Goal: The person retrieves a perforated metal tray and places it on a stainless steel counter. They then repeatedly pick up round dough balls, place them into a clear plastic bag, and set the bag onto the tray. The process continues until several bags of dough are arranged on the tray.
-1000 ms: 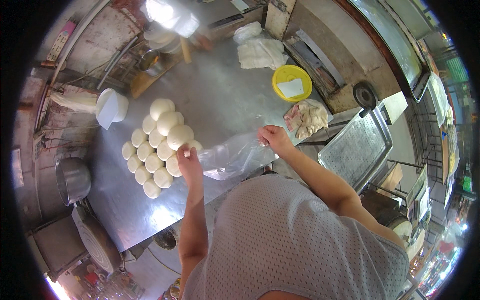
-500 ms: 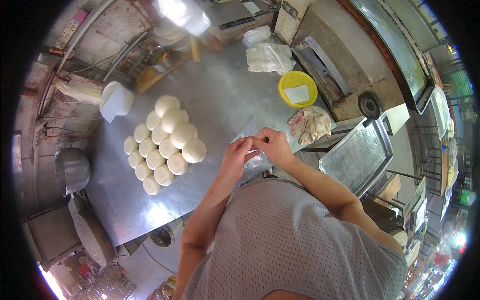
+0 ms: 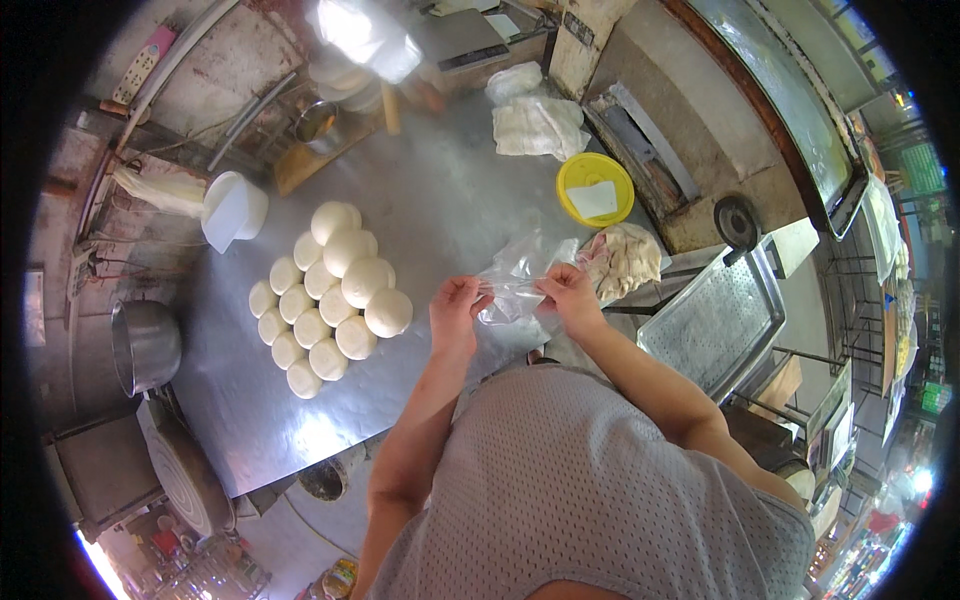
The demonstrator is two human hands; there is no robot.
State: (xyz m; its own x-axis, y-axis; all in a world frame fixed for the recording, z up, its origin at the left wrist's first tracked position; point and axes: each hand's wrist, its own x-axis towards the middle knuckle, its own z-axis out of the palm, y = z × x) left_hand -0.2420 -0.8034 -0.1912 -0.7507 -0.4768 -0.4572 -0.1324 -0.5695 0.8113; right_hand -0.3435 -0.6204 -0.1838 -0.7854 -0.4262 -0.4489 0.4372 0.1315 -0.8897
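Note:
A clear plastic bag point(image 3: 516, 285) is stretched between my two hands over the near right part of the metal table point(image 3: 440, 180). My left hand point(image 3: 458, 310) pinches one side of its edge, and my right hand point(image 3: 570, 298) pinches the other side. The bag's loose film spreads out beyond my fingers. To the left of my left hand, several round white dough pieces point(image 3: 333, 306) stand close together in rows, the larger ones on the right. A crumpled cream cloth point(image 3: 622, 262) lies just past my right hand.
Beyond the cloth sits a yellow round lid point(image 3: 622, 180) with a white scraper on it. Folded white cloths point(image 3: 540, 127) lie farther back. At the left stand a white tub point(image 3: 250, 205) and a metal pot point(image 3: 150, 345). A perforated tray point(image 3: 715, 320) is off the table's right side.
My hands, close together before, have moved apart, pulling the plastic bag's edge wide between them. The bag's film now shows more fully. The dough pieces have stayed in place.

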